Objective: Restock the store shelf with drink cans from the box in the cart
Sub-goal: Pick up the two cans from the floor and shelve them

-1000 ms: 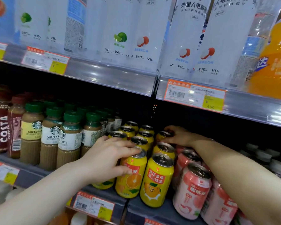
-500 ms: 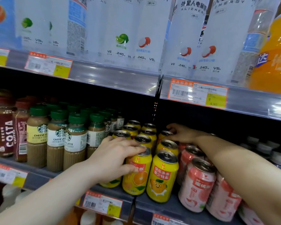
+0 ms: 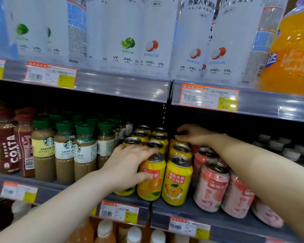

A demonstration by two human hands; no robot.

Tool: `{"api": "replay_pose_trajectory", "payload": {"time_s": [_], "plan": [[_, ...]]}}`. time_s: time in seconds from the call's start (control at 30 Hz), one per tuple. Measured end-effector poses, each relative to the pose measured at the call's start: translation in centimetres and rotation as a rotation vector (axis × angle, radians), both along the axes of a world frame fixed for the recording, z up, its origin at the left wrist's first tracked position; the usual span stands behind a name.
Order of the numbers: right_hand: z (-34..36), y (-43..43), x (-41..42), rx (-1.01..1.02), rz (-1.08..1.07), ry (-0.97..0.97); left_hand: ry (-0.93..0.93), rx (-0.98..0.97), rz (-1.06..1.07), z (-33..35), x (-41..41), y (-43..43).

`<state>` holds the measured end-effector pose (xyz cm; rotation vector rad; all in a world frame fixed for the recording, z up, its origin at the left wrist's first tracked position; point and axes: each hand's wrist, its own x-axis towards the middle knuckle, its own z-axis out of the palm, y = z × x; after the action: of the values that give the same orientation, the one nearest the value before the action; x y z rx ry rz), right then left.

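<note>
Several yellow orange-drink cans stand in rows on the middle shelf (image 3: 182, 213). My left hand (image 3: 128, 165) grips the front yellow can (image 3: 152, 183) of the middle row, fingers over its lid and thumb on its label. Another front yellow can (image 3: 176, 181) stands just to its right. My right hand (image 3: 194, 135) reaches deep into the shelf, fingers curled over the top of a rear yellow can (image 3: 177, 142) in the right row. The box and cart are out of view.
Pink peach cans (image 3: 211, 188) stand right of the yellow ones, under my right forearm. Starbucks bottles (image 3: 65, 151) and Costa bottles (image 3: 5, 146) fill the shelf's left. Tall white bottles (image 3: 195, 41) and an orange bottle (image 3: 291, 55) sit on the shelf above.
Both hands stay on the same cans. The camera has shifted a little, so the shelf sits slightly more to the right in view.
</note>
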<state>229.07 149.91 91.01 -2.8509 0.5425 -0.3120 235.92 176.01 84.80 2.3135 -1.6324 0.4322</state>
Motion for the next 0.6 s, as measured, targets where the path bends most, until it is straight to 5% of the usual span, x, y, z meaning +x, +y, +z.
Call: {"api": "replay_pose_trajectory", "payload": {"time_s": [0.13,0.2,0.4,0.6], "plan": [[0.6,3.9,-1.0,0.026,0.095,-0.132,0.214,-0.150,-0.112,0.9,0.8,0.9],[0.6,6.3,-1.7,0.040,0.134,-0.160,0.160,-0.177,-0.071,1.1,1.7,1.7],[-0.2,11.4,-3.3,-0.034,0.256,0.126,0.209,-0.063,0.081,0.0,3.6,4.0],[-1.2,12.1,-3.5,-0.082,0.217,0.147,0.271,-0.018,0.054,-0.4,3.5,4.1]]}}
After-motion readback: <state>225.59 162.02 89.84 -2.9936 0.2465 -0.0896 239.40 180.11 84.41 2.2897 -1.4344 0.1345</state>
